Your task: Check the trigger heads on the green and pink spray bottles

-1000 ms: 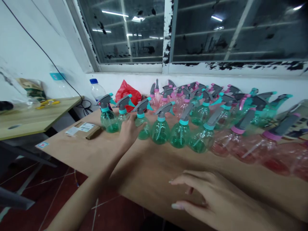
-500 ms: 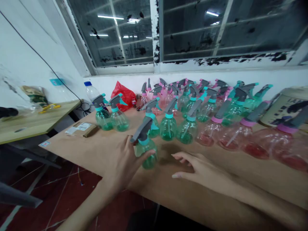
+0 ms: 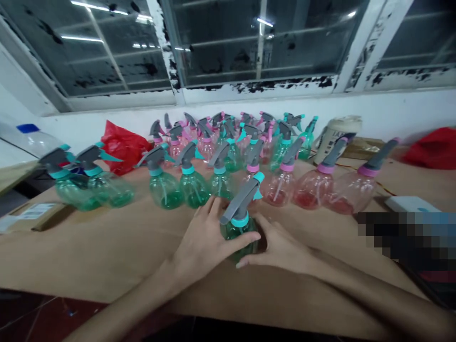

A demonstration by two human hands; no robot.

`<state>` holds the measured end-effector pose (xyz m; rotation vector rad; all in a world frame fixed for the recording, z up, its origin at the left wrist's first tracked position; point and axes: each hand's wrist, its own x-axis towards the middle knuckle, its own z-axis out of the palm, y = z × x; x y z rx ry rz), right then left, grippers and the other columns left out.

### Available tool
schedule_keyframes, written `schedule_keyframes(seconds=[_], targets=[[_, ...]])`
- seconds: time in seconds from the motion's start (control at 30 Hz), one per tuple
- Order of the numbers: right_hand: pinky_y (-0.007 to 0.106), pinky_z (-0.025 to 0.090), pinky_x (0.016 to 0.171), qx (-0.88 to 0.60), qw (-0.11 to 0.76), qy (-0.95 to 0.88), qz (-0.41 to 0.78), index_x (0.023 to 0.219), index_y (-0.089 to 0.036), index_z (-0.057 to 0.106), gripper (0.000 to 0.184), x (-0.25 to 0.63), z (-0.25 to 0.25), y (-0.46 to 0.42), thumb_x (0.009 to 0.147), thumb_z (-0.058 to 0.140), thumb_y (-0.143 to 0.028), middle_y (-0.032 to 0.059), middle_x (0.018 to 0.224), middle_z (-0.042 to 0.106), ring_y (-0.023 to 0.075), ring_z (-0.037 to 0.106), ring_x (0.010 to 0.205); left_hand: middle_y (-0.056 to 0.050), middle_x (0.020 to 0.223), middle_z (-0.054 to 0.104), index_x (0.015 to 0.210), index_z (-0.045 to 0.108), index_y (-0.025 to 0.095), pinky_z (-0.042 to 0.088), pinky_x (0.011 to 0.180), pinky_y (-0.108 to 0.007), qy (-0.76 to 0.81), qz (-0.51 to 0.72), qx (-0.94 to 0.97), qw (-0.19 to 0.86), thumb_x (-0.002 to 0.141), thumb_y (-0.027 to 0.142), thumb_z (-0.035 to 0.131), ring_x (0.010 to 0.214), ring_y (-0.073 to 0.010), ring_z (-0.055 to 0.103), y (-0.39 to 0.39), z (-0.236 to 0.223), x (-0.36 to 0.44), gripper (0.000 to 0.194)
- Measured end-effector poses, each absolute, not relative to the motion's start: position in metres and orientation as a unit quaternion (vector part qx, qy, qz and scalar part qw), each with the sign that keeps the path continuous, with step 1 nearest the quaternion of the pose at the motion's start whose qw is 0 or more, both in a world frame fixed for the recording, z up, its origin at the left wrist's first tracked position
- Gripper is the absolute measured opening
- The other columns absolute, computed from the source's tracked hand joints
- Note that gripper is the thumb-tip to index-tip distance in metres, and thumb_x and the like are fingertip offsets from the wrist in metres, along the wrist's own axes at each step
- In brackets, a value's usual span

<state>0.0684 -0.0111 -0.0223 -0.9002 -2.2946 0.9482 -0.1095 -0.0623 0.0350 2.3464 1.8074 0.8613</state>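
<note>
A green spray bottle (image 3: 241, 209) with a grey trigger head and turquoise collar is upright in front of me, above or on the brown tabletop (image 3: 142, 256); its base is partly hidden. My left hand (image 3: 201, 244) wraps round its left side, thumb across the front. From the right, my right hand (image 3: 287, 247) closes on the lower body, thumb low in front and fingertips behind the bottle. Just beyond stands a row of green spray bottles (image 3: 166, 190) and pink spray bottles (image 3: 313, 190), each with a little coloured liquid at the bottom.
More pink and green spray bottles crowd the wall below the window. Two green bottles (image 3: 112, 190) stand left, near a cardboard package (image 3: 39, 213). Red plastic bags (image 3: 123, 149) lie at the back left and far right. A printed bag or container (image 3: 337, 133) and white box (image 3: 413, 204) are right.
The view has swung to the right. My left hand has carried the green spray bottle rightward, beside the row. My right hand, apart from it before, has closed on its lower right side.
</note>
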Motion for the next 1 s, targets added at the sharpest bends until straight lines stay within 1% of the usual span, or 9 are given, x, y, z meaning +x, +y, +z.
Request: schedule_keyframes(seconds=[0.13,0.27,0.33,0.43,0.53,0.6,0.7,0.83,1.0], targets=[[0.046,0.045,0.089,-0.287,0.265,-0.849,0.356,0.124,-0.019,0.046,0.081,0.076,-0.022,-0.009,0.056,0.076,-0.052,0.0111,0.119,0.057,0.0304,0.052,0.11,-0.006,0.11,0.058,0.114,0.048,0.023,0.049,0.085,-0.043,0.49,0.341,0.763,0.246,0.07,0.046,0.07,0.097,-0.0241,0.058,-0.039,0.044,-0.099,0.054],[0.044,0.044,0.094,-0.273,0.273,-0.847,0.366,0.126,-0.021,0.044,0.082,0.074,-0.023,-0.01,0.057,0.077,-0.051,0.0092,0.125,0.054,0.0291,0.049,0.116,-0.007,0.106,0.06,0.115,0.049,0.021,0.05,0.085,-0.041,0.431,0.374,0.742,0.353,0.073,0.033,0.067,0.094,-0.0233,0.06,-0.027,0.048,-0.088,0.047],[0.044,0.045,0.093,-0.283,0.274,-0.847,0.356,0.127,-0.021,0.043,0.08,0.073,-0.024,-0.011,0.06,0.075,-0.052,0.0092,0.124,0.055,0.0291,0.05,0.116,-0.005,0.097,0.062,0.111,0.051,0.021,0.052,0.077,-0.037,0.438,0.382,0.733,0.354,0.075,0.026,0.063,0.083,-0.0206,0.062,-0.026,0.047,-0.086,0.039],[0.046,0.043,0.096,-0.291,0.272,-0.864,0.308,0.133,-0.02,0.035,0.09,0.075,-0.029,-0.009,0.061,0.072,-0.057,0.0123,0.13,0.051,0.0306,0.047,0.12,-0.001,0.08,0.062,0.103,0.053,0.023,0.053,0.06,-0.031,0.457,0.382,0.747,0.294,0.074,0.022,0.055,0.063,-0.0164,0.059,-0.024,0.045,-0.088,0.028],[0.051,0.031,0.105,-0.283,0.248,-0.9,0.221,0.138,-0.016,0.03,0.099,0.084,-0.037,-0.003,0.061,0.068,-0.064,0.0162,0.135,0.047,0.032,0.039,0.127,0.002,0.065,0.056,0.087,0.054,0.024,0.049,0.049,-0.028,0.476,0.389,0.765,0.193,0.07,0.022,0.049,0.052,-0.0147,0.053,-0.021,0.042,-0.093,0.018],[0.052,0.025,0.109,-0.285,0.218,-0.918,0.169,0.139,-0.013,0.03,0.098,0.094,-0.045,0.003,0.064,0.062,-0.068,0.0174,0.137,0.045,0.031,0.034,0.131,0.002,0.063,0.055,0.08,0.052,0.025,0.049,0.05,-0.028,0.483,0.391,0.767,0.16,0.069,0.022,0.048,0.052,-0.0149,0.052,-0.019,0.042,-0.096,0.013],[0.051,0.026,0.109,-0.291,0.188,-0.928,0.137,0.14,-0.014,0.031,0.091,0.11,-0.058,0.01,0.071,0.055,-0.068,0.0157,0.142,0.041,0.0287,0.032,0.133,0.002,0.062,0.053,0.074,0.047,0.025,0.049,0.052,-0.029,0.489,0.391,0.764,0.157,0.069,0.023,0.047,0.054,-0.0157,0.052,-0.016,0.044,-0.098,0.005],[0.052,0.029,0.107,-0.33,0.182,-0.918,0.127,0.136,-0.021,0.039,0.065,0.122,-0.069,0.015,0.083,0.049,-0.057,0.0113,0.141,0.043,0.0269,0.036,0.131,0.004,0.056,0.048,0.071,0.044,0.026,0.047,0.048,-0.03,0.513,0.402,0.742,0.16,0.07,0.025,0.044,0.05,-0.0155,0.048,-0.015,0.048,-0.099,0.001],[0.05,0.031,0.107,-0.342,0.194,-0.91,0.13,0.134,-0.023,0.042,0.054,0.121,-0.069,0.014,0.087,0.048,-0.048,0.0077,0.139,0.047,0.0242,0.039,0.129,0.001,0.064,0.056,0.07,0.049,0.025,0.053,0.056,-0.032,0.473,0.386,0.773,0.172,0.068,0.024,0.046,0.055,-0.0165,0.054,-0.011,0.051,-0.102,0.003]])
